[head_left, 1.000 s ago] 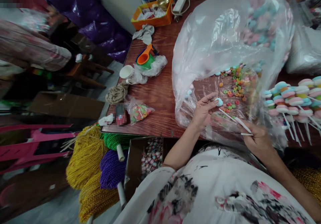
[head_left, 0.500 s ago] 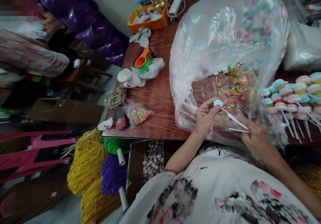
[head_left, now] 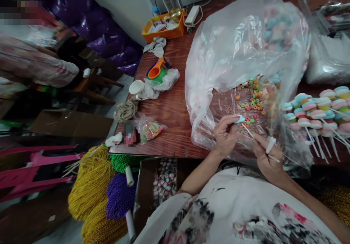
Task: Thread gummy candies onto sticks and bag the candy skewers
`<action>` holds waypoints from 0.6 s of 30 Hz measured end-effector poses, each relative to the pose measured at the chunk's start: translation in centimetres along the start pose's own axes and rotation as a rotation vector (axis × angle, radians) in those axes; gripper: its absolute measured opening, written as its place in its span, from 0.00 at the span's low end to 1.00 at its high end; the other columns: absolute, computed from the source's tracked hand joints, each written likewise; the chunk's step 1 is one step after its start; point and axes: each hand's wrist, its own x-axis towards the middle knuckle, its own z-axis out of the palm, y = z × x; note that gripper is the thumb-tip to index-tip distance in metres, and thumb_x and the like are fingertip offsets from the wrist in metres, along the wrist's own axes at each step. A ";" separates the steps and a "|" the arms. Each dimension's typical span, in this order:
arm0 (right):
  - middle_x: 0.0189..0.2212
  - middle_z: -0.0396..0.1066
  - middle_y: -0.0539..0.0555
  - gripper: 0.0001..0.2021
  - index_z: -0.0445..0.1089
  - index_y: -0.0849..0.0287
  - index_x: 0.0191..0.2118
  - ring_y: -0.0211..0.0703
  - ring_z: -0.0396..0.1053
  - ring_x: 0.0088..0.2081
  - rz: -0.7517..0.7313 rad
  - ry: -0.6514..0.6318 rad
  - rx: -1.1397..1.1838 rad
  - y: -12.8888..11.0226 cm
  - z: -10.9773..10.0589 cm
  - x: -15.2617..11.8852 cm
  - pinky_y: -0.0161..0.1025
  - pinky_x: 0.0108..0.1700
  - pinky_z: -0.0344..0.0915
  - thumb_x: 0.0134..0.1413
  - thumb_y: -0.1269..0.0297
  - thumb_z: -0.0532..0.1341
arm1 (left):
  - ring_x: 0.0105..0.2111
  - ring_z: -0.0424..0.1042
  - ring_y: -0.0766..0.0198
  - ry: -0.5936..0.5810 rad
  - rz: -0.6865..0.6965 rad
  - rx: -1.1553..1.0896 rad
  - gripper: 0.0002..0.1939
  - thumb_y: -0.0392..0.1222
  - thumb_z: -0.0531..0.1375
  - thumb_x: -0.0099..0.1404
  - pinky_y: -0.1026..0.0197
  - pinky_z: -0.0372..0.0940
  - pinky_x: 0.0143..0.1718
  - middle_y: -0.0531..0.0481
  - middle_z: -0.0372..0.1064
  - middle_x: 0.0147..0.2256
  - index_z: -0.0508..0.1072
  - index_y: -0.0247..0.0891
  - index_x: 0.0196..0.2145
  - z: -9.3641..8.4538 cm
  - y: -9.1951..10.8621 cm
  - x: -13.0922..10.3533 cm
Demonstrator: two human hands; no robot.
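My left hand [head_left: 225,134] pinches a small light blue disc [head_left: 240,119] between thumb and fingertips. My right hand [head_left: 269,156] is closed round a thin white stick [head_left: 247,130], whose far end reaches to the disc. Whether the tip is inside the disc I cannot tell. More white sticks [head_left: 270,145] poke out between the right fingers. Both hands are above the near edge of a clear plastic bag [head_left: 224,61], where small coloured rings [head_left: 253,98] lie. Right of my hands is a pile of pastel discs threaded on white sticks [head_left: 314,112].
Pastel pieces [head_left: 277,28] show through the bag's far end. On the table's left [head_left: 169,116] are a white cup [head_left: 136,88], an orange scoop [head_left: 155,70] and a bag of rings [head_left: 151,129]. An orange bin [head_left: 164,28] stands behind. Yellow cord bundles [head_left: 91,184] lie below. Another person sits left.
My right hand has moved left, closer to the left hand, and turned, so the spare sticks now point upward from its fingers. My left hand keeps its pinch on the blue disc.
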 end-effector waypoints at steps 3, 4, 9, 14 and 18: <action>0.29 0.78 0.53 0.14 0.76 0.58 0.49 0.41 0.75 0.28 0.019 0.016 0.088 0.3 0.7 -0.5 0.38 0.36 0.74 0.59 0.68 0.60 | 0.42 0.76 0.65 0.006 0.032 -0.002 0.09 0.36 0.65 0.62 0.59 0.71 0.47 0.49 0.76 0.41 0.78 0.41 0.41 0.3 -0.4 -0.3; 0.31 0.79 0.54 0.14 0.75 0.58 0.50 0.42 0.76 0.30 0.034 -0.004 0.123 0.3 1.0 -0.7 0.38 0.37 0.74 0.59 0.69 0.60 | 0.43 0.76 0.65 -0.003 0.031 0.002 0.09 0.36 0.65 0.63 0.59 0.71 0.47 0.48 0.76 0.42 0.78 0.41 0.42 0.4 -0.5 -0.4; 0.31 0.78 0.54 0.15 0.74 0.57 0.51 0.41 0.75 0.28 0.112 -0.090 0.201 0.8 1.3 -0.9 0.38 0.33 0.73 0.61 0.68 0.58 | 0.45 0.76 0.64 -0.124 0.143 0.117 0.10 0.34 0.62 0.65 0.59 0.71 0.48 0.46 0.76 0.44 0.77 0.40 0.44 0.5 0.5 0.1; 0.26 0.75 0.51 0.12 0.76 0.59 0.46 0.39 0.70 0.23 0.183 -0.018 0.134 2.4 0.2 0.1 0.38 0.29 0.70 0.59 0.65 0.59 | 0.42 0.76 0.65 -0.323 0.268 0.178 0.11 0.33 0.61 0.65 0.62 0.71 0.46 0.46 0.78 0.40 0.77 0.39 0.45 0.4 0.8 1.7; 0.24 0.72 0.50 0.11 0.76 0.59 0.43 0.38 0.69 0.25 0.233 -0.057 0.125 3.1 -0.6 1.0 0.37 0.32 0.67 0.60 0.65 0.58 | 0.41 0.77 0.65 -0.461 0.218 0.149 0.11 0.35 0.59 0.67 0.61 0.71 0.46 0.45 0.78 0.40 0.76 0.38 0.46 1.6 0.0 0.8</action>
